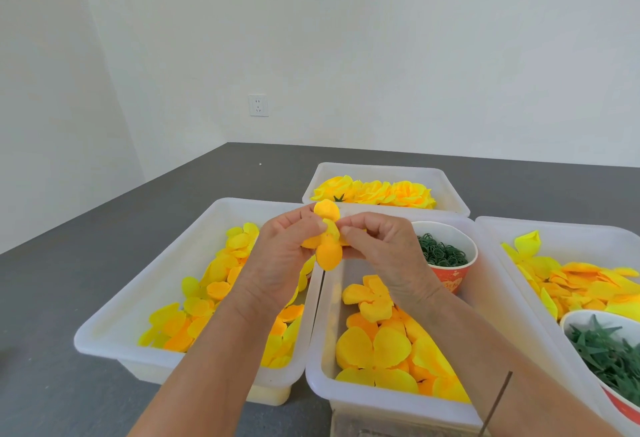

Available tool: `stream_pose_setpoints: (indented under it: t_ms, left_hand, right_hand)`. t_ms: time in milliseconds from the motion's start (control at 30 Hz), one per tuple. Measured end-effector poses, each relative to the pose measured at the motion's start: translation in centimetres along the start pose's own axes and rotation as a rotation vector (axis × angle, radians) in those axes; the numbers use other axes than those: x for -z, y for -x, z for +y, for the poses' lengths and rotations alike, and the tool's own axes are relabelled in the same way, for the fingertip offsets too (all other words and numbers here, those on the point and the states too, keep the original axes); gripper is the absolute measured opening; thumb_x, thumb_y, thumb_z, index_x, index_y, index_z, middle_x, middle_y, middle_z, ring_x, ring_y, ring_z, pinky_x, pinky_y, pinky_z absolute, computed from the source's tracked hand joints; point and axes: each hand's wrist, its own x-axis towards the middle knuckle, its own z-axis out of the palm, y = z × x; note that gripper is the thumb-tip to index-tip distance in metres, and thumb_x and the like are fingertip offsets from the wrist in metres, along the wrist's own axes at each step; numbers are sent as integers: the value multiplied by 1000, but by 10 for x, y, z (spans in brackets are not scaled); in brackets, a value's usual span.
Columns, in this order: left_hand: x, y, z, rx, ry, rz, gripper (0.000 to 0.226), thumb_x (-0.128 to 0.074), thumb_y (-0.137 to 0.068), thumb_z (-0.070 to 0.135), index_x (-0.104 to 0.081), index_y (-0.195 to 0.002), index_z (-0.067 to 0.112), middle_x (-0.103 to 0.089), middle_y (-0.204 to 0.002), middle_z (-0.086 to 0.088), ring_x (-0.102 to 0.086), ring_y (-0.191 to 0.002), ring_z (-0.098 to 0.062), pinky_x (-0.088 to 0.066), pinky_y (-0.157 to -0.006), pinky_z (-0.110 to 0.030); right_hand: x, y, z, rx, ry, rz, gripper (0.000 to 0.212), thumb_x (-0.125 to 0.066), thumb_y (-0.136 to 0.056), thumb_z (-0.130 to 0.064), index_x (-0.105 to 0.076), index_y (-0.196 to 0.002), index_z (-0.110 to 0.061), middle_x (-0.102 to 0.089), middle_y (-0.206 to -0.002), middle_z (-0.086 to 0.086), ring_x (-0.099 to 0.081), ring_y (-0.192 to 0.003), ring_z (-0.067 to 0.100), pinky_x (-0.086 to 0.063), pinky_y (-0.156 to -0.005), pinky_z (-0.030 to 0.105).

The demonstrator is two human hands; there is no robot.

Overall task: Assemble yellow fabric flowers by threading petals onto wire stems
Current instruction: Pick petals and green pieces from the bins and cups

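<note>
Head view: left hand (280, 256) and right hand (377, 246) both pinching yellow petal piece (327, 244), fingers narrow, raised above middle bin (346, 391); probably good to keep centre hole flat before threading; dark wire stem (497, 402) low near right forearm; bin rims close below, free room above

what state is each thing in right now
left hand: pinching the petal piece
right hand: pinching the same piece
petal piece: held up, above the bins
far bin: holds finished flowers
paper cup: upright, full of green rings
wire stem: leaning, untouched
</note>
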Motion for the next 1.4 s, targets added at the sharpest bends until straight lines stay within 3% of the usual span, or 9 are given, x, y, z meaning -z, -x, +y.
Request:
stream_pose_setpoints:
  t_ms: [200,267,367,567,667,767,967,1233,1400]
  left_hand:
    - [5,-1,1,-119,-91,312,18,-51,-86,-4,-60,-76,8,-62,-60,8,-55,-55,-3,-48,-53,-16]
    - [5,-1,-3,-230,-373,368,20,-51,-85,-3,-57,-72,10,-55,-60,7,-45,-51,1,-39,-49,-12]
    - [1,1,-8,-346,-610,337,18,-56,-86,0,-52,-74,14,-52,-64,0,-45,-56,-5,-39,-51,-15]
    - [5,0,-7,-180,-296,340,26,-75,-75,3,-58,-95,9,-63,-75,-16,-59,-66,-19,-51,-57,-27]
    - [10,-1,-5,-107,-218,335,18,-72,-76,0,-63,-90,6,-68,-74,-10,-64,-63,-18,-53,-58,-23]
    - [10,0,-5,-114,-225,314,12,-69,-77,-2,-63,-81,7,-67,-74,-12,-62,-66,-21,-53,-62,-26]
    - [10,0,-4,-127,-130,349,17,-64,-81,-7,-59,-75,8,-64,-57,3,-64,-59,-14,-55,-60,-20]
    - [11,-3,-7,-170,-152,409,16,-62,-82,-8,-60,-79,7,-64,-63,1,-64,-65,-14,-58,-65,-24]
    - [15,-5,-6,-156,-84,512,19,-58,-84,-10,-61,-77,8,-66,-57,5,-63,-53,-8,-53,-53,-20]
  right_hand:
    - [-1,-2,1,80,209,94,10,-74,-77,-6,-71,-80,-15,-59,-62,-1,-48,-51,7,-49,-58,24]
    - [-3,-4,0,161,337,124,8,-75,-75,-8,-72,-80,-14,-54,-63,-13,-41,-52,5,-38,-57,14]
    - [-6,-7,-7,298,494,149,9,-77,-73,-5,-71,-80,-6,-61,-77,-5,-46,-60,-1,-35,-60,9]
    - [-13,-12,-10,348,605,67,12,-72,-78,-3,-73,-90,-4,-68,-88,8,-53,-74,12,-40,-72,22]
    - [-14,-15,-3,177,486,82,20,-61,-83,3,-73,-94,-8,-65,-83,-5,-59,-75,15,-52,-83,37]
    - [-12,-19,2,91,442,148,26,-57,-83,4,-71,-88,-17,-69,-95,1,-66,-88,24,-53,-84,46]
    - [-11,-22,7,45,394,226,32,-58,-82,-2,-57,-76,-33,-67,-87,7,-64,-69,24,-59,-64,40]
    - [-11,-20,11,44,358,272,25,-58,-83,-1,-54,-85,-26,-65,-89,3,-63,-77,27,-55,-72,48]
    - [-11,-19,10,77,371,305,19,-59,-85,-1,-57,-92,-19,-60,-93,-8,-58,-90,13,-44,-78,23]
